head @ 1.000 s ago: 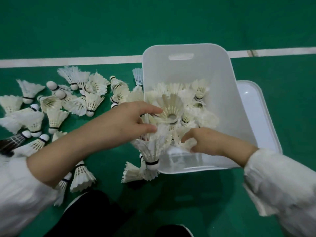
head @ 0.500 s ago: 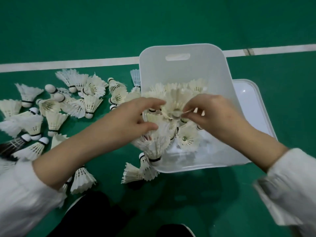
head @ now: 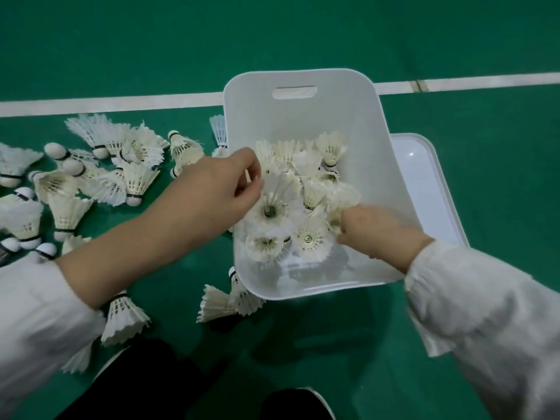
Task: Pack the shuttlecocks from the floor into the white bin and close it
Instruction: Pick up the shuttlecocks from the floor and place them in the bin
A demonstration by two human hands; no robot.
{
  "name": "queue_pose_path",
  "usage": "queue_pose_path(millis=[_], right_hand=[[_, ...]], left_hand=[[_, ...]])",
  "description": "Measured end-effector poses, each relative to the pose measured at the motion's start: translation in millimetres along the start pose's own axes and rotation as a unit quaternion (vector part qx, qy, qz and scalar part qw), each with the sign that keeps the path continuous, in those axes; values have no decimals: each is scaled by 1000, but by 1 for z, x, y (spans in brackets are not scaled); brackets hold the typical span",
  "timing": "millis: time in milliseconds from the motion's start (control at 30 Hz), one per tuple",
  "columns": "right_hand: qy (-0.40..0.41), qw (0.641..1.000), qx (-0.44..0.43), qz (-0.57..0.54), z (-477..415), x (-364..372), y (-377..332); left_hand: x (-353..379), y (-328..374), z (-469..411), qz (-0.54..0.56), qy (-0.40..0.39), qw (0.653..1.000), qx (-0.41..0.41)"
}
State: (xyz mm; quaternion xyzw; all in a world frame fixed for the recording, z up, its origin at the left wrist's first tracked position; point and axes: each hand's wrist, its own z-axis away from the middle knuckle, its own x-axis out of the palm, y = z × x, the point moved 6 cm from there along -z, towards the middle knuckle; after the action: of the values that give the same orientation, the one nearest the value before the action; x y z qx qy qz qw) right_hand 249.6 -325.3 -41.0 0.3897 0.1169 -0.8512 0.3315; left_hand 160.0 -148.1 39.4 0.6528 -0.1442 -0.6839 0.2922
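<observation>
A: Where is the white bin [head: 303,122] sitting?

B: It is sitting open on the green floor [head: 303,31], with its handle slot facing twelve o'clock. A white line [head: 121,103] is running across the floor behind it. The lid [head: 430,183] is lying flat just beside the bin at three o'clock, with its near edge hiding behind the bin's wall.

A: And the shuttlecocks?

B: A pile of shuttlecocks [head: 306,177] is lying inside the bin, feathers pointing every way. The loose shuttlecocks [head: 133,180] are lying scattered on the floor at nine o'clock of the bin. A pair of shuttlecocks [head: 218,304] is lying against its seven o'clock corner.

A: What is the left hand [head: 218,192] doing?

B: It is reaching over the bin's nine o'clock wall with its fingers curled. Thumb and forefinger are pressing together on the feather rim of an upturned shuttlecock [head: 269,211], which is lying on top of the pile.

A: And the right hand [head: 372,228]?

B: It is reaching in from five o'clock, knuckles up, with its fingers curling down into the feathers at the pile's four o'clock edge. The feathers are hiding its fingertips, so I cannot tell whether it is gripping anything. Both arms are wearing white sleeves [head: 485,313].
</observation>
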Motion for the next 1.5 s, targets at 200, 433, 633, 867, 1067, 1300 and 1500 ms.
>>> queue_pose_path(millis=[200, 433, 633, 867, 1067, 1300, 1500], right_hand=[[-27, 1000, 0, -7, -24, 26, 4], [123, 987, 0, -101, 27, -41, 11], [70, 908, -81, -404, 51, -54, -34], [147, 962, -23, -227, 21, -52, -18], [119, 988, 75, -59, -6, -25, 20], [48, 997, 45, 37, -25, 9, -2], [6, 996, 84, -33, -29, 12, 10]], left_hand=[[9, -7, 1, 14, -28, 999, -13], [10, -11, 2, 43, -32, 998, -14], [12, -2, 8, 87, -43, 995, 0], [5, -6, 20, 24, -56, 998, 13], [-21, -50, 38, -5, -41, 999, -33], [14, -101, 64, -15, -110, 990, -92], [74, -101, 63, -67, -197, 977, -48]])
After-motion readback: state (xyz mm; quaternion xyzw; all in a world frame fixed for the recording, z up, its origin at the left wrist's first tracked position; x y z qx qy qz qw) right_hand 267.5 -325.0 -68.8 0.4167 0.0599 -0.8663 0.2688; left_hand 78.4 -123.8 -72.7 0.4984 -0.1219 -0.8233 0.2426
